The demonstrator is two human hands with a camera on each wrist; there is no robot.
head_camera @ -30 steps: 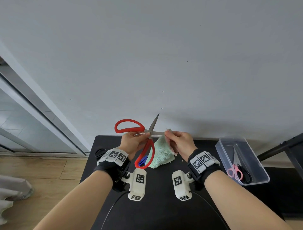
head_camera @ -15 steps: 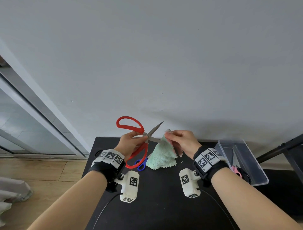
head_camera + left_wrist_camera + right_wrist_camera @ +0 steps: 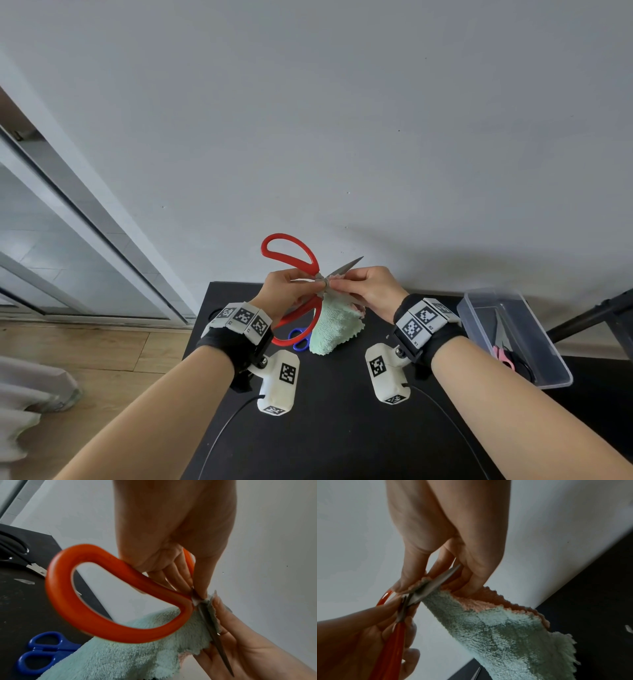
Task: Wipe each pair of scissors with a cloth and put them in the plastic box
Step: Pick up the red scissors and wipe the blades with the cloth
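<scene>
Head view: my left hand point(image 3: 291, 291) grips the red scissors point(image 3: 294, 260) near the pivot; my right hand point(image 3: 368, 289) pinches the cloth point(image 3: 337, 329) round one blade. Steel is stiff, sharp, probably slick; the handles seem the safe hold. The box point(image 3: 548, 363) sits right of my right hand.

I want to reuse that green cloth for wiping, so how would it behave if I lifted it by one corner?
The green cloth would probably hang limp: pinched by the right hand round a blade of the red scissors, its free end droops in folds. Its fluffy pile suggests it is light and easy to grip, not slippery.
</scene>
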